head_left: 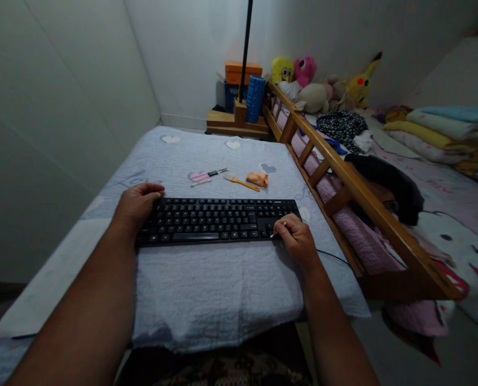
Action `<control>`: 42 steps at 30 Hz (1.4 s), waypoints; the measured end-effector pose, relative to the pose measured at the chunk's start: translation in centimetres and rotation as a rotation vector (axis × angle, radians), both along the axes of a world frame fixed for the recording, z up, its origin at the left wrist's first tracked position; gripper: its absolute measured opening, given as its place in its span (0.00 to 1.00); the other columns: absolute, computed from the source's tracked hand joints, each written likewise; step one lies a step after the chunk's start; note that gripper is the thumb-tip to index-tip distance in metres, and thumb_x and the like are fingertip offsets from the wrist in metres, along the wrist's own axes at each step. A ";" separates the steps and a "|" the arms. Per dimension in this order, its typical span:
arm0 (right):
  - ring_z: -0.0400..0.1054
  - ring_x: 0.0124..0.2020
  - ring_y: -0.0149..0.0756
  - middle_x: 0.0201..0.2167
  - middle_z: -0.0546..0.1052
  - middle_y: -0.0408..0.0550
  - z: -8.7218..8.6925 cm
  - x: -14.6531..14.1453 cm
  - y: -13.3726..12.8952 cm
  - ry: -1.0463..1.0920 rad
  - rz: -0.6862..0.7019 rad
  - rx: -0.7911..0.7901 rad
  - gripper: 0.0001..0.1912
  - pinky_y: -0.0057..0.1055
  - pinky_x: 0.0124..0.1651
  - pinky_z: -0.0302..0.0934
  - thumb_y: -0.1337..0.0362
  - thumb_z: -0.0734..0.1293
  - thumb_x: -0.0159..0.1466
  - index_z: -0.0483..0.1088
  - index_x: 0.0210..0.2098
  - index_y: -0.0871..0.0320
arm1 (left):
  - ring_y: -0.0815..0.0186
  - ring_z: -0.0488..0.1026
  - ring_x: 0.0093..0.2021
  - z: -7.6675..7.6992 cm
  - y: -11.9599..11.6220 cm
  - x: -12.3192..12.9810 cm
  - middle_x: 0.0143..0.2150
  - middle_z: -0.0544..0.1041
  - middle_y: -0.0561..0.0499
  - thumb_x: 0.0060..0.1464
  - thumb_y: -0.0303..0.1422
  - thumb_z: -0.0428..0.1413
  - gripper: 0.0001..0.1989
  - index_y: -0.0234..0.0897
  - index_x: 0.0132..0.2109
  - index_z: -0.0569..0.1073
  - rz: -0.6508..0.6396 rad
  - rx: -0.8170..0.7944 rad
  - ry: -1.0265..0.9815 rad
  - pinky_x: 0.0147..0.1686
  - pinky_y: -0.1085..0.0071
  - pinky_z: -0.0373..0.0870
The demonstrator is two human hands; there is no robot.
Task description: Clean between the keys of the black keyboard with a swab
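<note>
A black keyboard lies flat across the cloth-covered table. My left hand grips its left end, thumb and fingers at the upper corner. Over the right end, my right hand pinches a thin white cotton swab, its tip down at the keys near the arrow cluster. Behind the keyboard lie a brush with an orange-yellow handle and a crumpled orange packet. Left of them are a small tool with a dark handle and metal tip, and a thin white stick.
The light blue cloth hangs over the table's front edge. A wooden bed rail runs along the right side, with bedding and plush toys beyond it. The keyboard's cable trails right. Boxes and a blue roller stand behind.
</note>
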State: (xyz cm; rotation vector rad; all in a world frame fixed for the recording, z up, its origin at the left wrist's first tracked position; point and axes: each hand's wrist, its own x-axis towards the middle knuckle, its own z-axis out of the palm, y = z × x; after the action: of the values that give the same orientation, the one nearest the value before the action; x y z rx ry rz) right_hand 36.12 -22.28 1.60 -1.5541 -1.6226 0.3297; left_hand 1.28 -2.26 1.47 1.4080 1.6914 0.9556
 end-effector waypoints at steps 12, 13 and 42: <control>0.69 0.36 0.40 0.27 0.75 0.47 0.0 0.9 -0.4 0.012 -0.050 -0.001 0.14 0.37 0.42 0.60 0.63 0.62 0.66 0.71 0.25 0.54 | 0.60 0.73 0.37 -0.3 0.1 -0.1 0.38 0.80 0.49 0.40 0.34 0.61 0.15 0.37 0.39 0.79 0.007 -0.007 -0.018 0.47 0.63 0.69; 0.69 0.36 0.40 0.27 0.75 0.47 0.0 1.0 -0.4 0.013 -0.055 0.000 0.14 0.37 0.42 0.61 0.63 0.62 0.66 0.71 0.25 0.54 | 0.60 0.73 0.37 -0.3 0.1 -0.1 0.37 0.80 0.49 0.40 0.34 0.60 0.15 0.37 0.39 0.79 0.008 -0.007 -0.016 0.47 0.63 0.69; 0.69 0.36 0.41 0.28 0.76 0.46 0.0 1.6 0.0 0.017 -0.177 0.048 0.13 0.38 0.43 0.61 0.62 0.63 0.67 0.72 0.26 0.53 | 0.58 0.74 0.41 -0.3 0.6 -0.5 0.40 0.81 0.48 0.42 0.34 0.60 0.17 0.37 0.42 0.79 -0.021 -0.031 0.005 0.47 0.63 0.68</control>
State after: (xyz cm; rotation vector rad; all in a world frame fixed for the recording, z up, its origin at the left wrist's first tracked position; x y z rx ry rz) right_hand 37.74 -22.25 1.61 -1.6399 -1.4570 0.2062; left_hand 0.79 -1.64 1.14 1.4064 1.6846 0.9112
